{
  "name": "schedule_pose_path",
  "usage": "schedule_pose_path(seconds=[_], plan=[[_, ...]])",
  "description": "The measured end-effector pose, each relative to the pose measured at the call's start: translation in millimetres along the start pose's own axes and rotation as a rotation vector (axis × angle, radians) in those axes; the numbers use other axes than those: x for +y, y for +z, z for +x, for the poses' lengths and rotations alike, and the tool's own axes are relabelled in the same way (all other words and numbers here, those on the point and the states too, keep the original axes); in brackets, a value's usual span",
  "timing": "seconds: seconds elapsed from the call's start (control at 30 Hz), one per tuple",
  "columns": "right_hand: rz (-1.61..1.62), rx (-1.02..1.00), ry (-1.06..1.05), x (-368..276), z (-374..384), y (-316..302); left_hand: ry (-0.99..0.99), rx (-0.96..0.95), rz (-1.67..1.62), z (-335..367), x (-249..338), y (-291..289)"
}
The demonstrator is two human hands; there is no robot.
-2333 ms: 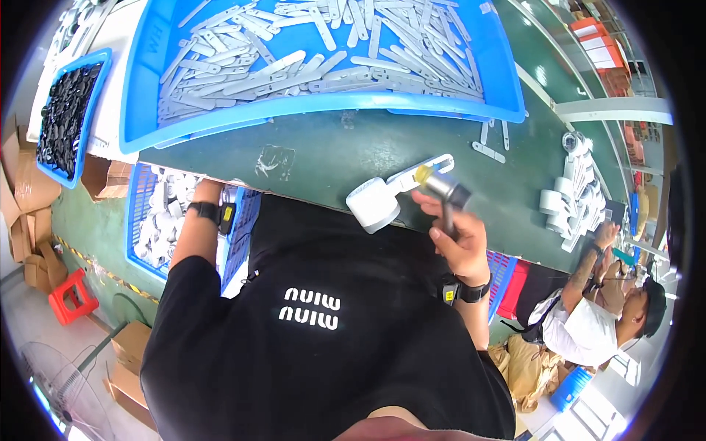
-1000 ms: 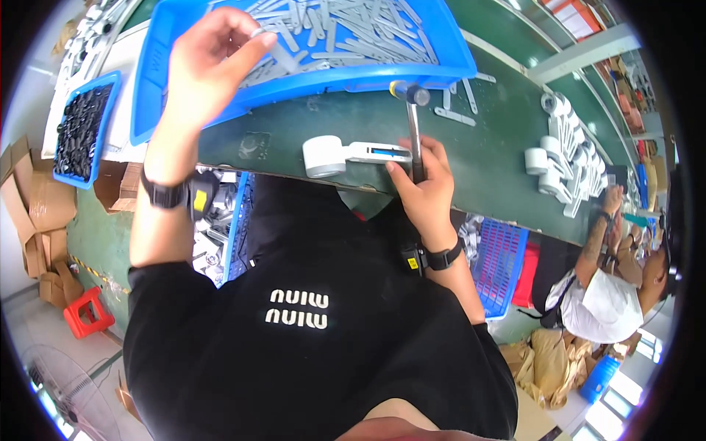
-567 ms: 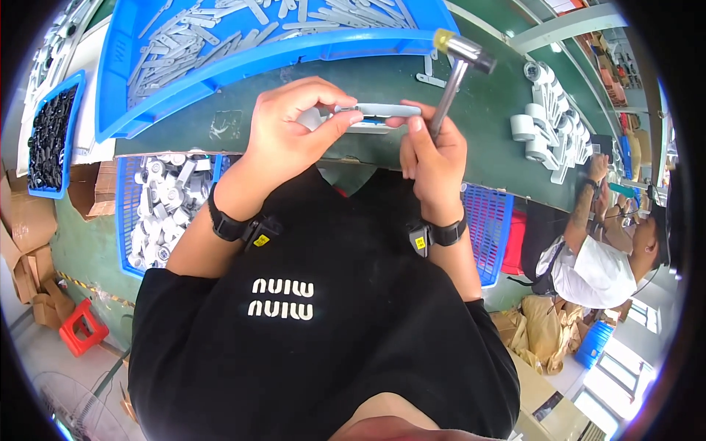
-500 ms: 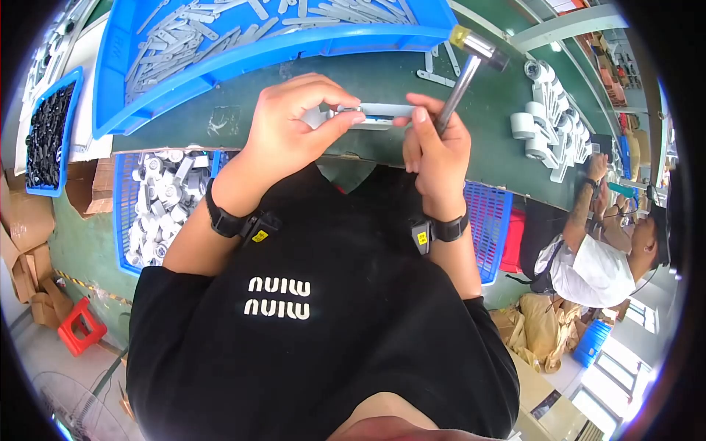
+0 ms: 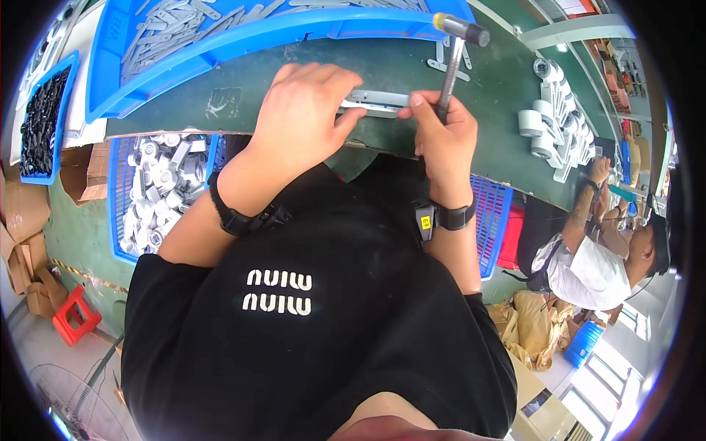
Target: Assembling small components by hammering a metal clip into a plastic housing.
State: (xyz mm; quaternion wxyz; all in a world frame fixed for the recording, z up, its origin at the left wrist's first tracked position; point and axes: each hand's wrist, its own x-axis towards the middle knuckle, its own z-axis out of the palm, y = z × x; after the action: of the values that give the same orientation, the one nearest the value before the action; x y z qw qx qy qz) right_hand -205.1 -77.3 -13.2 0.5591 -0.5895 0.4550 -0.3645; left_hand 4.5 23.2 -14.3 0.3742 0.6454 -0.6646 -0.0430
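The left hand (image 5: 300, 110) pinches the left end of a flat grey strip (image 5: 379, 98), which lies along a slim white part (image 5: 382, 112) over a dark green worktop (image 5: 390, 62); the right hand (image 5: 447, 136) grips a metal-shafted hammer (image 5: 453, 62), yellow and black at the head, thumb at the strip's right end; beyond, a blue plastic tub (image 5: 360, 23) holds loose grey pieces (image 5: 165, 37)

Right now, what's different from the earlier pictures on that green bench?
The left hand went from the blue crate up to the big blue bin, took a flat gray strip and brought it down and right to the white part. Whether it still grips is unclear. The right hand is at the strip's other end, still holding the hammer. The bin, the crate and the pile of white parts on the right stayed put.
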Motion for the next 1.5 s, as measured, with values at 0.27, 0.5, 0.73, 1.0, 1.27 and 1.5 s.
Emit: schedule_pose_path(seconds=[0.27,0.5,0.73,1.0,1.27,1.5], plan=[[0.663,-0.047,0.0,35.6,21.4,-49.6,0.121,-0.091,0.163,22.8,32.2,4.9],[0.785,-0.049,-0.047,41.5,14.8,-54.9,0.104,-0.216,0.15,34.3,45.5,45.8],[0.846,-0.081,-0.099,45.6,6.6,-60.9,0.024,-0.152,0.199,26.8,40.5,69.0],[0.903,-0.132,-0.077,48.9,9.5,-64.7,0.096,-0.137,0.166,31.6,34.0,70.5],[0.844,-0.138,-0.104,46.8,10.8,-57.6,0.094,-0.158,0.146,29.3,33.6,65.2],[0.645,-0.138,-0.112,47.1,8.4,-54.0,0.161,-0.028,0.461,8.1,41.5,14.6]])
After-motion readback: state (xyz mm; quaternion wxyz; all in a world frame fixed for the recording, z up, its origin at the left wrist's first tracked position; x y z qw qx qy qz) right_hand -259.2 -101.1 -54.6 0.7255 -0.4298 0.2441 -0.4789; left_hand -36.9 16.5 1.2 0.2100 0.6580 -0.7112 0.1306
